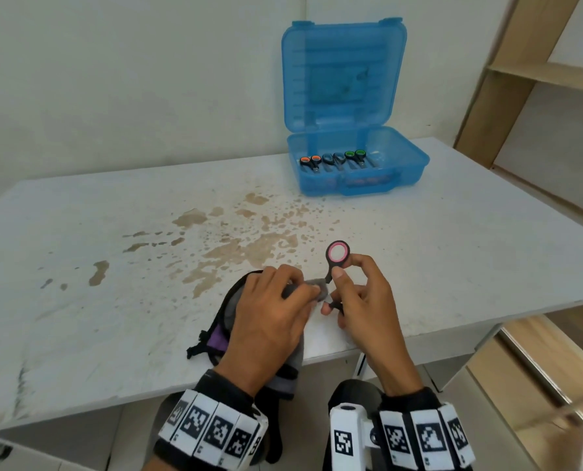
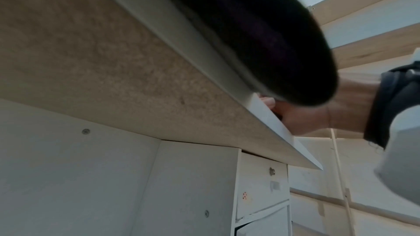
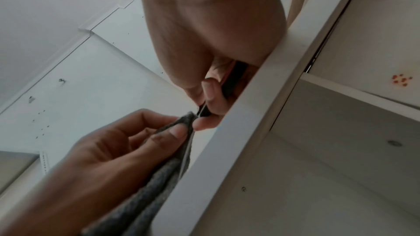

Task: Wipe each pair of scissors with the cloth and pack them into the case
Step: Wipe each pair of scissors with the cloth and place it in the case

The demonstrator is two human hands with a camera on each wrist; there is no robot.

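My right hand pinches a pair of black scissors with pink-lined handle rings near the table's front edge. The blades run left into a grey cloth that my left hand grips around them. In the right wrist view the left hand squeezes the grey cloth over the blade while my right hand's fingers hold the black handle. The blue case stands open at the back of the table, with orange, dark blue and green handled scissors lying side by side inside.
The white table has brown stains across its middle. A black and purple part of the cloth lies under my left hand at the front edge. Wooden shelves stand at the right. Drawers sit below the table.
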